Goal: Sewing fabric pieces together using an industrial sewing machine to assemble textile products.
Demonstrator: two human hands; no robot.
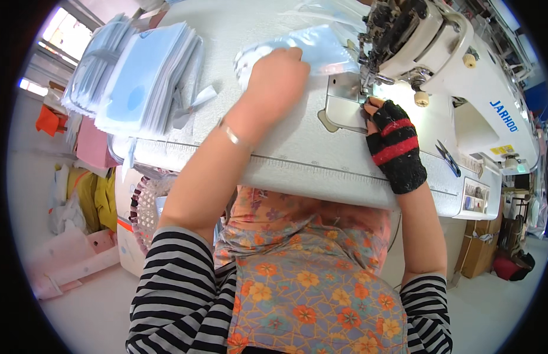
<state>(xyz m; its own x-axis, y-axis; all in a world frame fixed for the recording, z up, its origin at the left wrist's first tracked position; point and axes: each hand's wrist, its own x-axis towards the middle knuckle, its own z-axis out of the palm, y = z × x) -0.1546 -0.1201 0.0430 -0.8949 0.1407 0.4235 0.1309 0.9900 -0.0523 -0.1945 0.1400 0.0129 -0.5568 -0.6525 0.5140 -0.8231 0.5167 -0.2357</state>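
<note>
My bare left hand (280,76) is closed, its curled fingers gripping a light blue, shiny plastic piece (327,50) with a white patterned end. This piece lies on the white tabletop, its right end reaching toward the sewing machine (463,76). My right hand (397,144), in a black fingerless glove with red stripes, is at the metal needle plate (345,88), just below the machine's needle area. Its fingertips are bent together there; whatever they hold is hidden. A lamp on the machine lights the spot beside them.
Bundled stacks of light blue and white plastic pieces (147,82) stand at the left of the table. Black thread snips (448,158) lie right of my gloved hand. A ruler strip (309,167) runs along the front edge. A small parts tray (476,194) sits at the right corner.
</note>
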